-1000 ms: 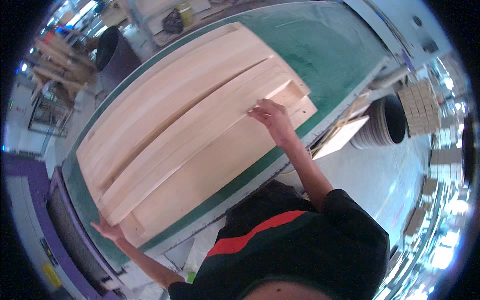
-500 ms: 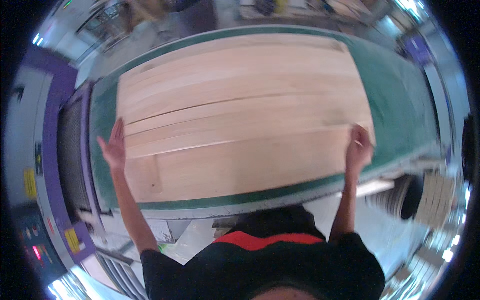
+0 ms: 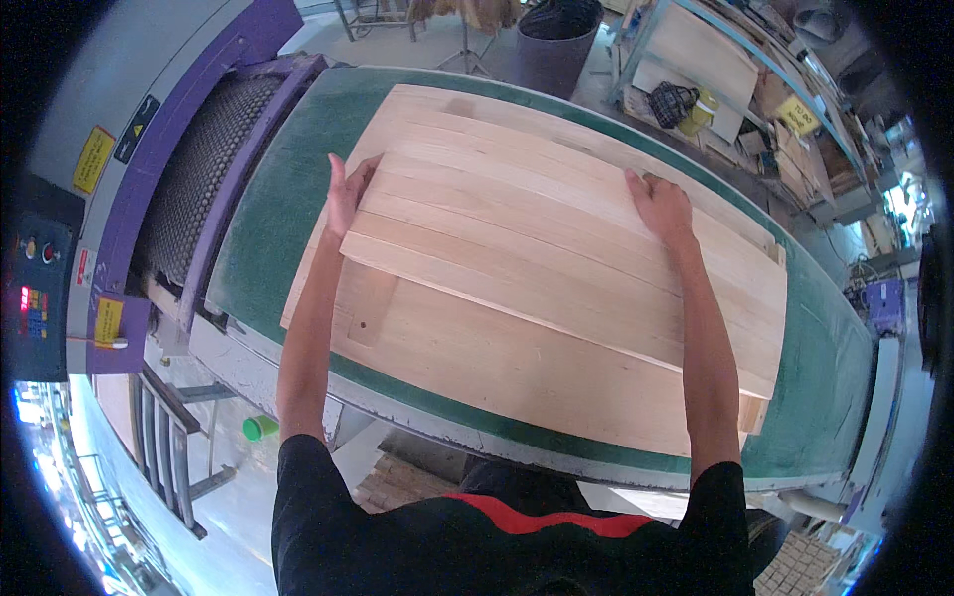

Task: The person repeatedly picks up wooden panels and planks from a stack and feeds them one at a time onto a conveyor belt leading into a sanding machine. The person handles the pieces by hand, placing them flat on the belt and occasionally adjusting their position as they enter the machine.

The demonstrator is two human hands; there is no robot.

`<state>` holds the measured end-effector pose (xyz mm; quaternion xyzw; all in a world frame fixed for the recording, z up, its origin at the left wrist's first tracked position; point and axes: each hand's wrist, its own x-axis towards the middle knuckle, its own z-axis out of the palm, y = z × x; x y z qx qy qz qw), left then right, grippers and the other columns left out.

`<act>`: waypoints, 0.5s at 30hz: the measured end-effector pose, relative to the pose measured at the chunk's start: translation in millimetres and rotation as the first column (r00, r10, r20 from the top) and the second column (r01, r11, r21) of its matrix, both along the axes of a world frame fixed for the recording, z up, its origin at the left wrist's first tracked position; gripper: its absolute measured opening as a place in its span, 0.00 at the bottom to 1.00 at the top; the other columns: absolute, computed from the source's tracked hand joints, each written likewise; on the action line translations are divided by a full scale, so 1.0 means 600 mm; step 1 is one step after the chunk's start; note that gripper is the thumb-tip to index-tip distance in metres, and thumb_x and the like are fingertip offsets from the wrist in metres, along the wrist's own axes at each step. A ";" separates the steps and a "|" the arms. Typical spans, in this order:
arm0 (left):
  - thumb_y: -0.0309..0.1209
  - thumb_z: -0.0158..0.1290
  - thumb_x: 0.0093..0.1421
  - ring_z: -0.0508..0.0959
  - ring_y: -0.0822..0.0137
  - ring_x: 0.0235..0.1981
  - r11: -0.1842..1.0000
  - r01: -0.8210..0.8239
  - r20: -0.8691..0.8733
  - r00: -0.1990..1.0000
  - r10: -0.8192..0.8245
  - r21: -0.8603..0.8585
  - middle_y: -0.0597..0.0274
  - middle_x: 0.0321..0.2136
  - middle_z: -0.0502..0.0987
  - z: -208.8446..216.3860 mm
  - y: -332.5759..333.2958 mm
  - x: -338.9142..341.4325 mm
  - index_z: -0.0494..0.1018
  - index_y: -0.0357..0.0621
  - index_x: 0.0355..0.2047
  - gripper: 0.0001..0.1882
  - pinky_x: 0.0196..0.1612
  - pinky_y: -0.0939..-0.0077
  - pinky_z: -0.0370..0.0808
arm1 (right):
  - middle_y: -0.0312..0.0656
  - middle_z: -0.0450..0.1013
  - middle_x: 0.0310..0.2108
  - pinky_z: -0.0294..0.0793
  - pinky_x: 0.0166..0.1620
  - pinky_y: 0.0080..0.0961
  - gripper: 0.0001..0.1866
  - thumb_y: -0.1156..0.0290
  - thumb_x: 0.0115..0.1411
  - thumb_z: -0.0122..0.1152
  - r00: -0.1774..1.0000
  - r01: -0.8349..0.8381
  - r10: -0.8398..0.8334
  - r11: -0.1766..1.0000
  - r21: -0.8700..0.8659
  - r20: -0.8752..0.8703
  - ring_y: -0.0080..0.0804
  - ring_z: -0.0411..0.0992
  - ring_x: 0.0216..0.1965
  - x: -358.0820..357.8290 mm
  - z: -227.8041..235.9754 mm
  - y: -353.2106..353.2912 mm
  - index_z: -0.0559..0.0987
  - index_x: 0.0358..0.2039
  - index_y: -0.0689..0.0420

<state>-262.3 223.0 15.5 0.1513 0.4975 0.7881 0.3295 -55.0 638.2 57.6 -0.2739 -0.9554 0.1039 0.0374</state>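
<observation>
Pale wooden boards point(image 3: 527, 238) lie side by side in a raised layer over a wider wooden panel point(image 3: 477, 338), all on a green belt point(image 3: 263, 248). At the left end of the raised boards is my left hand point(image 3: 348, 194). Its thumb points up, apart from the fingers, which press against the board ends. My right hand point(image 3: 663, 207) is on the boards toward their far side, fingers bent over a board edge; the fingertips are partly hidden. The panel shows a dark knot near its left end.
A grey and purple machine point(image 3: 169, 189) with a textured dark opening stands at the belt's left end, its control panel point(image 3: 40, 288) lit. Beyond the belt are a dark bin point(image 3: 556, 45) and a rack point(image 3: 696, 60) of wood pieces. A green object point(image 3: 260, 428) is at lower left.
The view has turned, so the belt now slants down to the right. My right hand has moved from the boards' right end to their far side; the upper boards now sit farther from me.
</observation>
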 end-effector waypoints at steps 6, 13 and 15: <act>0.71 0.23 0.57 0.54 0.58 0.64 0.994 -0.051 -0.102 0.994 0.042 -0.096 0.48 0.63 0.54 -0.022 -0.003 -0.027 0.49 0.30 0.63 0.54 0.66 0.67 0.47 | 0.57 0.76 0.35 0.71 0.48 0.44 0.37 0.36 0.59 0.38 0.998 -0.046 0.045 0.999 -0.028 -0.040 0.54 0.74 0.42 0.010 0.010 0.017 0.80 0.41 0.57; 0.67 0.24 0.59 0.50 0.56 0.66 0.992 -0.009 -0.310 0.950 -0.030 -0.123 0.47 0.65 0.50 0.020 -0.036 0.075 0.47 0.31 0.64 0.50 0.67 0.66 0.43 | 0.56 0.76 0.34 0.71 0.48 0.42 0.37 0.34 0.56 0.43 0.991 0.128 -0.127 0.991 0.031 -0.042 0.53 0.74 0.42 0.126 0.009 0.139 0.80 0.38 0.60; 0.65 0.26 0.60 0.52 0.57 0.65 1.000 0.009 -0.108 0.994 -0.007 0.018 0.48 0.64 0.52 0.009 -0.053 0.057 0.49 0.32 0.63 0.48 0.66 0.66 0.45 | 0.57 0.76 0.34 0.71 0.48 0.42 0.37 0.35 0.55 0.46 0.984 0.091 -0.090 0.996 -0.004 -0.151 0.53 0.74 0.41 0.130 -0.010 0.138 0.80 0.37 0.61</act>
